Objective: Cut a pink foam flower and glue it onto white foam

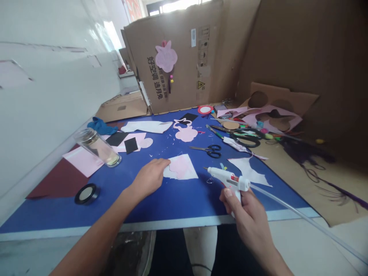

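My right hand (247,211) is wrapped round the handle of a white hot glue gun (224,175). Its nozzle points left, and a long clear glue stick (290,209) trails from the back. My left hand (152,176) has its fingers closed at the left edge of a white sheet (191,166). On that sheet lies a pale pink cutout (179,165). The nozzle is to the right of the sheet, apart from it. Small black-handled scissors (212,151) lie behind the sheet. Farther back are a pink flower-like shape (186,134) and a pink outline strip (178,123).
A glass cup (99,147) and a tape roll (86,193) stand at left near coloured sheets. White scraps (251,170), large scissors (247,138) and cut cardboard (287,97) are at right. A cardboard panel (184,84) with a pink decoration (166,57) rises behind.
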Available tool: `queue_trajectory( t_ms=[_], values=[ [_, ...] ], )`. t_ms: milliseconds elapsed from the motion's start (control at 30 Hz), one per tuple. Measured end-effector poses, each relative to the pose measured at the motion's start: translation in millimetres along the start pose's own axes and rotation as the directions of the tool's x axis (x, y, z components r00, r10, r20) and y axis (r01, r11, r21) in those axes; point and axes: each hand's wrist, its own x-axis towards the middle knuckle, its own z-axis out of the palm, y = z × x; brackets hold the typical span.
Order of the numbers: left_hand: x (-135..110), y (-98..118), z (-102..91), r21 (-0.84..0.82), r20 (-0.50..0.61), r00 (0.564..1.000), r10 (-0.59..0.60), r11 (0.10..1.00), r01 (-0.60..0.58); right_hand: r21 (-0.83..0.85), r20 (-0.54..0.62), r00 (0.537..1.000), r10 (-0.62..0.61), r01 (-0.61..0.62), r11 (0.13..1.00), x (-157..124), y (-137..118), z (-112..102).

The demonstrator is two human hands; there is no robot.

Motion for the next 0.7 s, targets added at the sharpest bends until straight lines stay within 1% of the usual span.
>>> queue_trajectory(
  t_ms=[100, 167, 233, 267, 333, 367, 400, 500, 600, 700],
  values=[
    [-16, 16, -13.2, 0.009, 0.049, 0.996, -0.08, 0.997, 0.079, -0.008, 0.002, 1.0, 0.007, -0.007, 1.0, -1, -1, -1],
    [-22, 24, -22.8, 0.008, 0.078, 0.987, -0.138, 0.99, 0.138, -0.014, 0.012, 1.0, 0.011, -0.01, 1.0, -1, -1, -2],
    [-23, 27, -29.7, 0.003, 0.05, 0.986, -0.156, 0.988, 0.157, -0.023, 0.015, 1.0, 0.013, -0.013, 1.0, -1, -1, -3],
    [-22, 25, -31.3, -0.013, 0.023, 0.99, -0.136, 0.991, 0.137, -0.027, 0.016, 1.0, 0.013, -0.013, 1.0, -1, -1, -3],
    [-18, 18, -30.1, -0.066, -0.005, 0.999, -0.054, 0.996, 0.054, -0.026, 0.018, 1.0, 0.007, -0.006, 1.0, -1, 0, -3],
    [-16, 14, -27.6, -0.092, 0.005, 1.0, -0.021, 0.996, 0.021, -0.023, 0.021, 1.0, 0.003, -0.003, 1.0, -1, 0, -3],
    [-14, 11, -24.4, -0.109, 0.029, 1.0, -0.01, 0.994, 0.013, -0.018, 0.026, 1.0, 0.0, 0.001, 1.0, -1, 0, -3],
    [-17, 10, -15.2, -0.103, 0.091, 0.992, -0.083, 0.99, 0.092, -0.012, 0.029, 1.0, 0.001, -0.001, 1.0, 0, 0, -3],
    [-26, 22, -13.7, -0.122, 0.072, 0.986, -0.149, 0.98, 0.157, -0.026, 0.019, 1.0, 0.014, -0.014, 1.0, 0, 0, -3],
    [-29, 34, -19.4, -0.245, 0.045, 0.984, -0.172, 0.953, 0.177, -0.034, 0.004, 1.0, 0.019, -0.019, 0.999, -1, 2, -3]
  ],
)
